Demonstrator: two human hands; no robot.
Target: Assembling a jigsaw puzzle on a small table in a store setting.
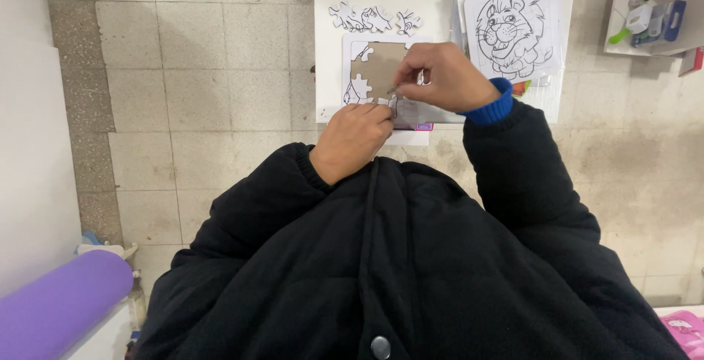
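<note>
Cardboard-brown backing shows in the puzzle tray point(378, 67) on the white desk point(330, 52). The right hand point(447, 78) pinches a small puzzle piece point(394, 90) over the tray's lower edge; the left hand point(356, 136), fingers curled, presses the tray's near rim, holding nothing. Loose pieces point(370, 17) lie beyond, lion picture point(513, 26) right.

Grey tiled floor point(220, 74), white wall point(29, 147) left.
</note>
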